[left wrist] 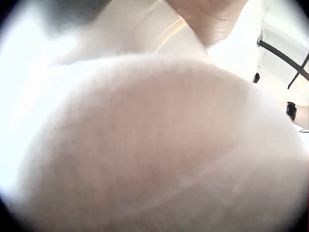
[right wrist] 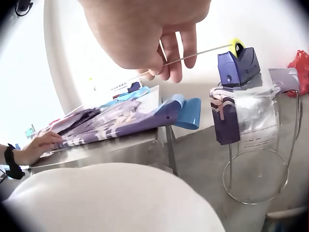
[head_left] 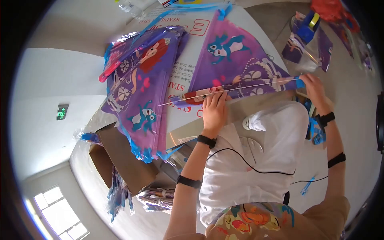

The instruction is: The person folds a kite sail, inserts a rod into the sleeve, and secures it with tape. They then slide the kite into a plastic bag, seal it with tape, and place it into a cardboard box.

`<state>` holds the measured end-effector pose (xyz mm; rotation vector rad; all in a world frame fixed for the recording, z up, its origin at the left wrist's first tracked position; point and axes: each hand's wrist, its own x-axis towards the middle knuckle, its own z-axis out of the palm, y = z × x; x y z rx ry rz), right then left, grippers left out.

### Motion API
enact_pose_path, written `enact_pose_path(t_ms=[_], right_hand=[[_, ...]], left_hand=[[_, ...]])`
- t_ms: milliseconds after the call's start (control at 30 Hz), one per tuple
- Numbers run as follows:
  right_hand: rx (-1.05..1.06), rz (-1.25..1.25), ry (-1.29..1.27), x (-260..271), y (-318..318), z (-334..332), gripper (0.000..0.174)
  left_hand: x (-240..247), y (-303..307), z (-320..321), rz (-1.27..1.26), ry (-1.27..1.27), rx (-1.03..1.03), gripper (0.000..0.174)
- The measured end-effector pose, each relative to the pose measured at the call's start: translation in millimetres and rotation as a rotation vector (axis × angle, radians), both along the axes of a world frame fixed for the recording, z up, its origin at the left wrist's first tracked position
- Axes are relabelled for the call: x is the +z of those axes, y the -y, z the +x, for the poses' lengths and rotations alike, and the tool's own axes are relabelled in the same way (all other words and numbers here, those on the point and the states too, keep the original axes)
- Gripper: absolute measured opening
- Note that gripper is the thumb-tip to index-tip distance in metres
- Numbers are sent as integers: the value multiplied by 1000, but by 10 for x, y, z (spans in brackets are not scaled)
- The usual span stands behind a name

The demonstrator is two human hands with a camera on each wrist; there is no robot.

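A purple and pink printed fabric triangle (head_left: pixel 256 52) lies on a white printed board (head_left: pixel 188 48), its near edge folded into a strip. Along that strip runs a thin pale rod (head_left: pixel 256 85). My left hand (head_left: pixel 215 114) rests on the strip with fingers extended, over the printed face; the right wrist view also shows this hand (right wrist: pixel 41 146). At the strip's right end, beside a blue tab (head_left: pixel 300 83), is my right hand (head_left: pixel 317 93). In the right wrist view my right hand (right wrist: pixel 154 36) pinches the rod (right wrist: pixel 205 51) between thumb and fingers. Pale blur fills most of the left wrist view.
Another printed fabric piece (head_left: pixel 142 80) in clear plastic hangs over the board's left side. An open cardboard box (head_left: pixel 124 156) stands at the lower left. A blue tape dispenser (right wrist: pixel 239 67) sits on a wire-legged stool (right wrist: pixel 288 164) at the right. White-trousered legs (head_left: pixel 248 172) are below the board.
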<state>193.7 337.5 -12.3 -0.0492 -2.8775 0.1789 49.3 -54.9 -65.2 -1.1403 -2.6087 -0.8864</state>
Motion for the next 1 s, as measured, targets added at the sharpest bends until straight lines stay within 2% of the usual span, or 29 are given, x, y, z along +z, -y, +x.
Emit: enact_pose_path(t_ms=[133, 233, 333, 367, 500, 600, 667, 733, 900, 1000], right_hand=[[33, -9, 26, -133, -49, -46, 27], [23, 8, 31, -140, -25, 12, 26], [2, 7, 33, -162, -24, 40, 27], [-10, 6, 39, -189, -40, 41, 29], [-55, 68, -37, -157, 60, -25, 35], [-42, -108, -228, 127, 660, -307, 38], [81, -394, -161, 154, 1162, -513, 36], [195, -540, -160, 9, 1635, -743, 30], [197, -584, -159, -345, 1976, -1072, 18], [198, -585, -142, -384, 1978, -1104, 18]], left_hand=[[-19, 65, -40, 121, 28, -32, 39], [57, 96, -17, 19, 58, 3, 36], [174, -15, -20, -5, -79, 117, 29], [190, -49, -48, -29, -135, 112, 30], [49, -14, -93, -56, -106, 41, 33], [30, -12, -102, -58, -109, 43, 33], [59, -7, -112, -62, -118, 31, 32], [128, 1, -152, -66, -103, 1, 31], [341, 181, -456, -20, 118, 3, 32], [566, 487, -808, -219, 192, 61, 31]])
